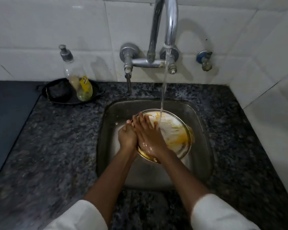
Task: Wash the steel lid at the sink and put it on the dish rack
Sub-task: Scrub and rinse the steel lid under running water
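Steel lid (pixel 171 128) sits inside the sink (pixel 201 130), tilted, directly under the running tap (pixel 168 30); the stream lands on its upper middle. Yellow food residue is smeared across its face, heaviest toward the right rim. Left hand (pixel 127 136) is curled closed on the lid's left rim, bracing it. Right hand (pixel 148 135) lies open and flat on the lid face, fingers spread, rubbing rather than gripping, nothing held in it. Handling call: thin stiff sheet steel, light, won't flex or break, but wet and greasy so it'll be slick, and it'll clang and skid if dropped. Best hold is a rim pinch with thumb on one face and fingers on the other, two-handed while scrubbing. Soap bottle (pixel 76 75) stands in a dark tray (pixel 96 95) at the back-left of the surface (pixel 56 138), well apart from the sink. Dish rack not in view.
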